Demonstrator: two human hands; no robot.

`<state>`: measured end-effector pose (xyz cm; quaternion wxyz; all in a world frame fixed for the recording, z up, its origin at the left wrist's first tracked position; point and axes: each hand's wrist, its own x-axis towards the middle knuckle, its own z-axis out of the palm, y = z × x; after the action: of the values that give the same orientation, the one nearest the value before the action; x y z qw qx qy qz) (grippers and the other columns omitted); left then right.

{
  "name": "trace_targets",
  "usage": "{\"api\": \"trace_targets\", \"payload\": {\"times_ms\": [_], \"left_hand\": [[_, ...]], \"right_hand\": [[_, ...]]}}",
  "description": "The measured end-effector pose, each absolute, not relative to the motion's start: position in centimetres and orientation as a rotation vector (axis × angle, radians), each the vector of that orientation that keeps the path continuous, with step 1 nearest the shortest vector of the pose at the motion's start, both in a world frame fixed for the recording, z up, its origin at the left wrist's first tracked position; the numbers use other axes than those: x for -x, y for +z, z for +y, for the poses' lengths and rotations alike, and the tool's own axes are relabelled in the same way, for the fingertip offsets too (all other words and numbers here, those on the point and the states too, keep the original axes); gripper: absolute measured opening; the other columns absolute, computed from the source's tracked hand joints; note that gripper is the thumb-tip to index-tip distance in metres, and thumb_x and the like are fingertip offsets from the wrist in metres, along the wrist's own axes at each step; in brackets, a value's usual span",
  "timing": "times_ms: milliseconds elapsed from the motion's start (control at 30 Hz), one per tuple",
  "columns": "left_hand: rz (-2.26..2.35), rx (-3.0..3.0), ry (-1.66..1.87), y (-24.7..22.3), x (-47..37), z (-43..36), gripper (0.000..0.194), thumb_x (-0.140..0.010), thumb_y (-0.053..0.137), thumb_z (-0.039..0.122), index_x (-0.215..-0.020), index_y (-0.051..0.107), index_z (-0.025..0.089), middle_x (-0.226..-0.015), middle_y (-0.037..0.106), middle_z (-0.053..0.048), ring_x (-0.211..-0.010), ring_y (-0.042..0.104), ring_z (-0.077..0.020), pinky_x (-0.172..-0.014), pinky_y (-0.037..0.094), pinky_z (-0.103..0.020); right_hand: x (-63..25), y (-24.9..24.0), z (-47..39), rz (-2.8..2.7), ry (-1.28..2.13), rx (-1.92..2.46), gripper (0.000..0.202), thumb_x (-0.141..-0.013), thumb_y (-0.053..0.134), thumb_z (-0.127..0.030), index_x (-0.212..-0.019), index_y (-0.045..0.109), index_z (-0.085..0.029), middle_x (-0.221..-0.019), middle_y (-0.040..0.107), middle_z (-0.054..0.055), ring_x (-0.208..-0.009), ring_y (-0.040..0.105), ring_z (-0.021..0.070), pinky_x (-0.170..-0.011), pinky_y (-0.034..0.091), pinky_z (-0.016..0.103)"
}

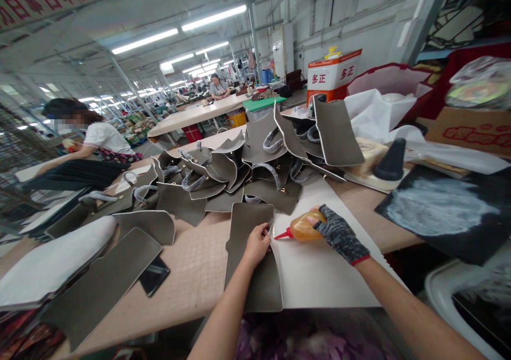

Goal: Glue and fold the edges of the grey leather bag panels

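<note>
A grey-brown leather-like panel (253,285) with pale edges lies lengthwise on the table in front of me. My left hand (258,241) rests on it, its fingers closed at the panel's right edge. In a fingerless dark knit glove with a red cuff, my right hand (340,235) grips a squeeze bottle (306,227) of amber liquid. The bottle is tipped sideways, and its red nozzle points left, close to the panel's edge and my left fingers. Beneath the bottle lies a white sheet (319,280).
Several grey bag pieces with wrapped handles (271,178) are heaped behind the panel. Left are another loose panel (107,285) and a black phone (155,276). A black sheet with a whitish smear (439,205) and a dark-handled tool (390,160) lie right. Co-workers sit farther back.
</note>
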<state>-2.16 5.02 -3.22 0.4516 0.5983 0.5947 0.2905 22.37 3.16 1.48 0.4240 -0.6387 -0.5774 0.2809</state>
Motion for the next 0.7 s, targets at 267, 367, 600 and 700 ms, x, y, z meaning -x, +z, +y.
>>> {"api": "trace_targets", "payload": {"times_ms": [267, 367, 600, 700], "left_hand": [[1.450, -1.499, 0.786, -3.8, 2.2, 4.7, 0.037, -0.077, 0.050, 0.016, -0.114, 0.052, 0.014, -0.080, 0.051, 0.001, -0.054, 0.047, -0.0064, -0.046, 0.047, -0.017], [1.443, -1.500, 0.805, -3.7, 2.1, 4.6, 0.038, -0.077, 0.049, 0.016, -0.115, 0.052, 0.015, -0.080, 0.051, 0.001, -0.054, 0.047, -0.0069, -0.045, 0.048, -0.017], [1.426, -1.494, 0.830, -3.4, 2.1, 4.6, 0.036, -0.076, 0.051, 0.016, -0.112, 0.054, 0.015, -0.080, 0.051, 0.000, -0.055, 0.047, -0.0078, -0.045, 0.048, -0.018], [1.420, -1.495, 0.836, -3.4, 2.1, 4.6, 0.037, -0.075, 0.052, 0.016, -0.112, 0.054, 0.015, -0.081, 0.052, 0.000, -0.055, 0.048, -0.0082, -0.045, 0.048, -0.019]], "right_hand": [[-22.1, 2.0, 0.4, -1.499, 0.757, 1.561, 0.032, -0.076, 0.049, -0.045, -0.094, 0.054, -0.019, -0.089, 0.063, 0.007, -0.083, 0.061, 0.0232, -0.081, 0.047, 0.037], [-22.0, 2.6, -0.6, -1.508, 0.752, 1.558, 0.031, -0.076, 0.048, -0.045, -0.093, 0.054, -0.019, -0.088, 0.063, 0.007, -0.083, 0.061, 0.0226, -0.081, 0.047, 0.036], [-22.1, 2.7, -2.2, -1.520, 0.765, 1.559, 0.031, -0.077, 0.048, -0.044, -0.095, 0.054, -0.019, -0.089, 0.063, 0.008, -0.084, 0.061, 0.0223, -0.082, 0.047, 0.037], [-22.1, 2.8, -2.8, -1.504, 0.793, 1.559, 0.033, -0.076, 0.048, -0.045, -0.096, 0.055, -0.018, -0.091, 0.064, 0.008, -0.085, 0.061, 0.0227, -0.082, 0.048, 0.036]]}}
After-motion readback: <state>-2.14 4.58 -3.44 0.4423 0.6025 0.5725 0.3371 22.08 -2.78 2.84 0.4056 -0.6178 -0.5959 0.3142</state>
